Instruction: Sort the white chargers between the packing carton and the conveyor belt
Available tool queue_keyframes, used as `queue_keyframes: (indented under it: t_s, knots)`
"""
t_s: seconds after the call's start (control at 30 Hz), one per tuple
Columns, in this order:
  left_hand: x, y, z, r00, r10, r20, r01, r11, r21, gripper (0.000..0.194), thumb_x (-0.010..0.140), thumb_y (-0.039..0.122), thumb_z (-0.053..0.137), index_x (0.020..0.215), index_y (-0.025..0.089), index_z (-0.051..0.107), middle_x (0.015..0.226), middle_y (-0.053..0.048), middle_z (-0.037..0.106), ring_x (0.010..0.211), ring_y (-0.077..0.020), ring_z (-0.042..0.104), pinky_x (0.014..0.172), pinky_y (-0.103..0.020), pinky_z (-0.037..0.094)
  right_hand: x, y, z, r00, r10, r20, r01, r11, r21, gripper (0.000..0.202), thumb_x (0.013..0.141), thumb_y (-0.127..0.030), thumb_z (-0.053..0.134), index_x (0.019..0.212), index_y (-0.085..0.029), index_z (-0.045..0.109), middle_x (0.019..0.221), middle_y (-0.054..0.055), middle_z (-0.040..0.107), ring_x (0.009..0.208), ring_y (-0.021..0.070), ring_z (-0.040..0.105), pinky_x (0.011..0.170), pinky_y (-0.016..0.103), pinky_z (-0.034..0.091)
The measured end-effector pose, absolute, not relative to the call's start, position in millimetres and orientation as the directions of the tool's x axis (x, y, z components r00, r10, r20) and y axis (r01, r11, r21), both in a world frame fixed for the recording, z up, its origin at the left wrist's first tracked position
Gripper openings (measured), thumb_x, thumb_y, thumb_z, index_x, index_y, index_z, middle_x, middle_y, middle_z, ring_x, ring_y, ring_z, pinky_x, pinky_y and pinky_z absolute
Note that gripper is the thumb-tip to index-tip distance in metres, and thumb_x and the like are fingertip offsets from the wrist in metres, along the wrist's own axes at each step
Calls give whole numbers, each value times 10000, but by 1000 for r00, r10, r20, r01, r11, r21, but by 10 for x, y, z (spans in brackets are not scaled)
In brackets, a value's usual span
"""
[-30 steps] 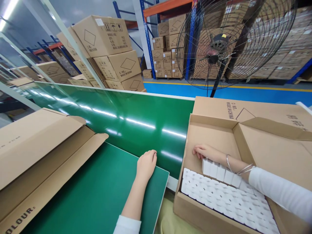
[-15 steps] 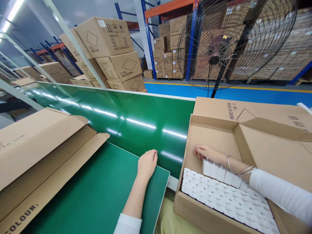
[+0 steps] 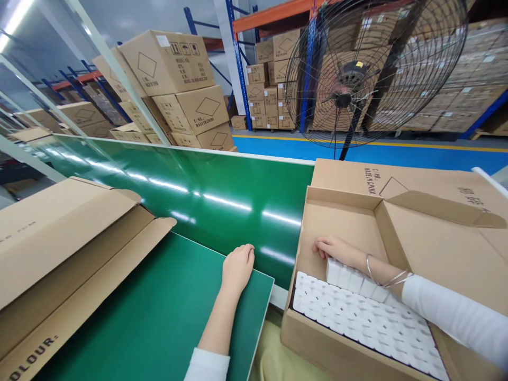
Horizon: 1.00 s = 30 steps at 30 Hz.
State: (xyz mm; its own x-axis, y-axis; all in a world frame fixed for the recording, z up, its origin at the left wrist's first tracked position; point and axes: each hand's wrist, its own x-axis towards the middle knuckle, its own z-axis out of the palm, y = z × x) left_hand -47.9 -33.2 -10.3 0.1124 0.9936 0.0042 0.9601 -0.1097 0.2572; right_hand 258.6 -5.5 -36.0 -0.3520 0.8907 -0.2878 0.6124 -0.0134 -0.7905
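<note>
My left hand [image 3: 238, 267] lies back-up on the green tabletop [image 3: 166, 312], by its far edge. Its fingers are curled in and partly hidden, and no object shows in it. My right hand [image 3: 328, 247] is inside an open cardboard box [image 3: 341, 346], above its bare bottom. Its fingers are loosely bent and a little apart, with nothing seen between them. Right beneath its wrist stands a raised row of small white packs [image 3: 355, 280]. Nearer me, a block of many white packs [image 3: 365, 317] fills the front of the box, in tight rows.
At the left another open carton [image 3: 75, 233] lies on the tabletop. A green conveyor belt [image 3: 222, 190] runs behind. Beyond it stand a large black fan [image 3: 343, 100], stacked cartons [image 3: 170, 69] and blue-and-orange racks [image 3: 273, 16]. The box's flap [image 3: 444, 233] spreads to the right.
The view has shifted slightly, so the scene sits a little farther left. Both hands stay in the same places, and the packs look unchanged.
</note>
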Motion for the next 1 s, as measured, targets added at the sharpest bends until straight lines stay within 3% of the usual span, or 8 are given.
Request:
queue_keyframes:
  t_s: [0.77, 0.9, 1.0]
  knots:
    - [-492, -322, -120, 108, 994, -1, 956, -103, 274, 264, 945, 222, 359, 1008, 224, 616, 1012, -8, 680, 943, -166, 616, 773, -271, 406, 2480, -284, -347, -378, 877, -295, 612, -2, -791, 226, 781, -250, 388, 691, -200, 589, 612, 3, 578, 606, 163, 533, 591, 281, 406]
    - [-500, -323, -109, 100, 995, -10, 952, -93, 291, 266, 947, 228, 356, 1012, 226, 614, 1018, -6, 679, 949, -168, 615, 775, -275, 403, 2431, -419, -269, -381, 884, -271, 587, 5, -809, 219, 803, -305, 437, 694, -203, 597, 675, 16, 597, 658, 175, 541, 643, 307, 430]
    - [-501, -322, -105, 96, 995, -23, 951, -85, 297, 266, 947, 230, 354, 1016, 226, 610, 1023, -8, 678, 954, -173, 614, 773, -277, 402, 2427, -418, -91, -388, 882, -268, 525, -28, -851, 318, 851, -378, 355, 794, -187, 603, 713, 36, 612, 695, 179, 575, 668, 317, 474]
